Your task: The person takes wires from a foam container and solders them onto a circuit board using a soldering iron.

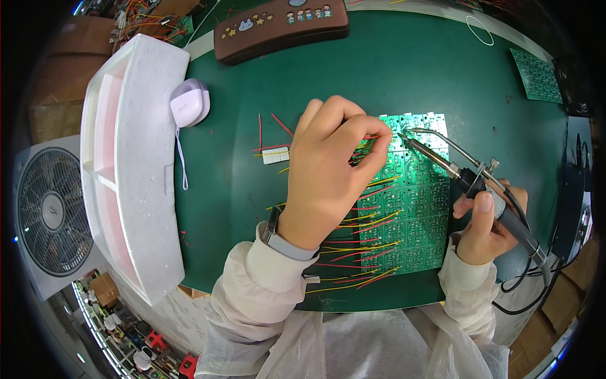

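Observation:
A green panel of joined circuit boards (416,211) lies on the green mat in front of me. My left hand (331,161) is over its upper left part, thumb and forefinger pinched on a thin wire, mostly hidden by the fingers. In my right hand (485,226) is a soldering iron (468,180), angled up and left. Its tip is close to the panel's upper part, beside the left fingertips; contact is unclear. A thin metal tube (447,138) clamped to the iron curves toward that tip. Several red and yellow wires (358,247) extend from the panel's left side.
On the left stands a white foam box (148,170) with compartments, beside a pale purple case (190,104) with a strap. A brown pencil case (281,28) lies at the back. White connectors (276,155) sit left of my hand; another circuit board (536,76) is at far right.

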Tool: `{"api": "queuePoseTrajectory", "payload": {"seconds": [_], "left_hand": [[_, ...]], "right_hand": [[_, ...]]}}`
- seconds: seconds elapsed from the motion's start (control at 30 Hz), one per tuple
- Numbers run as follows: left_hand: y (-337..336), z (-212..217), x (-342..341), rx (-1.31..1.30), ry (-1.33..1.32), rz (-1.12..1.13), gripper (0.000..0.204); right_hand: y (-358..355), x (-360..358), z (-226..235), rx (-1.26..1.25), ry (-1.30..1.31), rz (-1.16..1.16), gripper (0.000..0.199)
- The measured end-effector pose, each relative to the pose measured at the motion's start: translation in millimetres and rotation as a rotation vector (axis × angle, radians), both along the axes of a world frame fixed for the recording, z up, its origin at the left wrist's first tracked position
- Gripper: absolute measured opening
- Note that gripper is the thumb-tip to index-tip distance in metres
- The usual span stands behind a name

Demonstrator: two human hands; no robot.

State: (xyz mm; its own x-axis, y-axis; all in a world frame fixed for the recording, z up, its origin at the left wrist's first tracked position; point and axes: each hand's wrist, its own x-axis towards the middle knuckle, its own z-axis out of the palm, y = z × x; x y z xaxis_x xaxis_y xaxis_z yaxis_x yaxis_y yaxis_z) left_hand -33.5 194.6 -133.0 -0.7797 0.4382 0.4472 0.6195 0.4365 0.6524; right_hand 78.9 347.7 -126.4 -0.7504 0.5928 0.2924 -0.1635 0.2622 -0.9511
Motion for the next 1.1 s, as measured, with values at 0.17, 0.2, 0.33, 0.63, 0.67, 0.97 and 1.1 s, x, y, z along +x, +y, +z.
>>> {"api": "queuePoseTrajectory", "payload": {"seconds": [0.17, 0.2, 0.33, 0.63, 0.67, 0.97, 1.1], "left_hand": [[-0.4, -1.0, 0.1, -0.006, -0.024, 0.007, 0.014], [-0.3, -1.6, -0.5, -0.009, -0.027, 0.012, 0.014], [-0.6, 0.2, 2.1, -0.036, -0.029, 0.032, 0.013], [0.8, 1.8, 2.6, -0.067, 0.018, 0.051, 0.011], [1.2, 2.2, 2.8, -0.07, 0.016, 0.057, 0.011], [0.9, 1.1, 2.7, -0.079, 0.054, 0.054, 0.011], [0.9, 2.9, 2.4, -0.088, 0.078, 0.054, 0.011]], "right_hand": [[1.2, 5.6, 4.1, 0.16, -0.04, 0.066, 0.029], [2.8, 4.2, 4.1, 0.157, -0.042, 0.072, 0.029], [3.2, 4.9, 14.8, 0.422, -0.002, 0.192, 0.029], [6.6, 3.3, 19.3, 0.445, -0.051, 0.214, 0.028], [6.5, 2.9, 18.1, 0.445, -0.05, 0.216, 0.028], [5.4, 0.2, 13.1, 0.549, 0.046, 0.191, 0.028], [3.7, 2.2, 10.1, 0.543, 0.095, 0.174, 0.032]]}}
